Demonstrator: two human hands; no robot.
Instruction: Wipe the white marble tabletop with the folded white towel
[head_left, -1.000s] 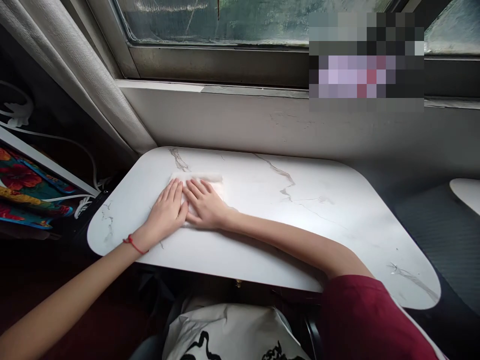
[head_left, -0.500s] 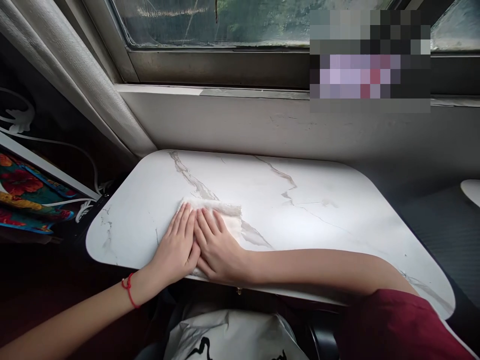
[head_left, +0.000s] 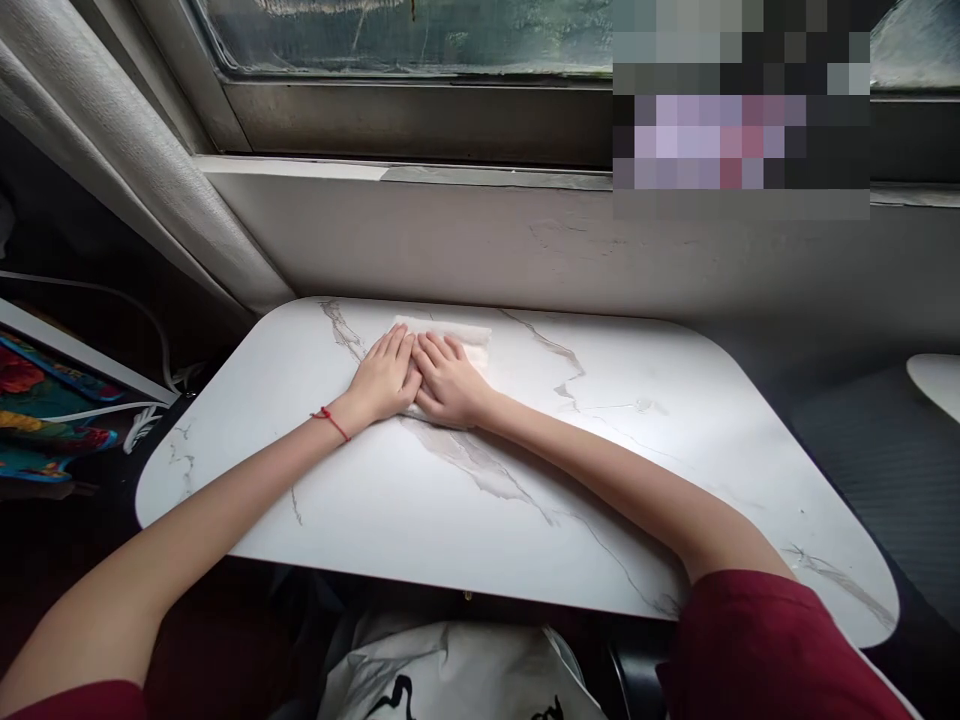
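Both palms press flat on a folded white cloth point(head_left: 477, 350), which lies on a white marble-patterned table point(head_left: 630, 400) toward its back edge. My left hand point(head_left: 386, 375) has its fingers stretched out over the cloth's left side; a red string bracelet circles that wrist. Right beside it, thumbs close together, my right hand point(head_left: 448, 380) lies with fingers extended over the cloth's middle. Most of the cloth is hidden beneath the hands; its back edge and right corner show.
Behind the table rise a pale wall panel point(head_left: 420, 225) and a window point(head_left: 450, 40). A grey curtain point(head_left: 142, 130) hangs at the left, near white cables point(head_left: 142, 425) and a flowered cloth point(head_left: 52, 420). A white bag point(head_left: 457, 670) with black marks is below the front edge.
Both hands have slid the cloth away from the front edge toward the window side of the table. The arms are now stretched farther forward, and the view has shifted slightly.
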